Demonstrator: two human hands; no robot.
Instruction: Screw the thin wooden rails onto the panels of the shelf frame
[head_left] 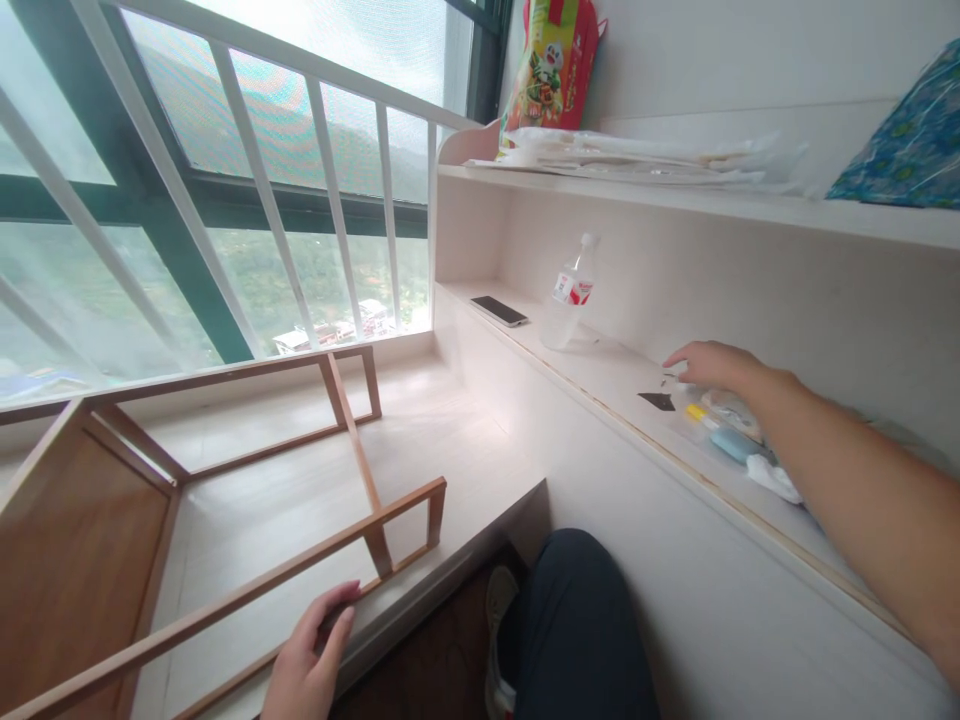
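Observation:
On the shelf ledge at the right, my right hand (709, 363) reaches over small dark pieces (667, 380), too small to name. Its index finger and thumb look apart, and nothing shows between them. A dark flat pointed piece (657, 401) lies just in front of that hand. My left hand (311, 650) is at the lower rail of a brown wooden frame (300, 560), fingers half bent and thumb apart, with no held thing visible. The frame lies on its side on a pale platform, its brown panel (82, 560) at the left.
A clear bottle (574, 295) and a phone (499, 311) occupy the ledge. Near my right forearm are a yellow-tipped item (697, 413), a light blue object (735, 444) and white crumpled material (774, 478). The upper shelf (697, 195) holds bags. White railings (277, 200) border the window.

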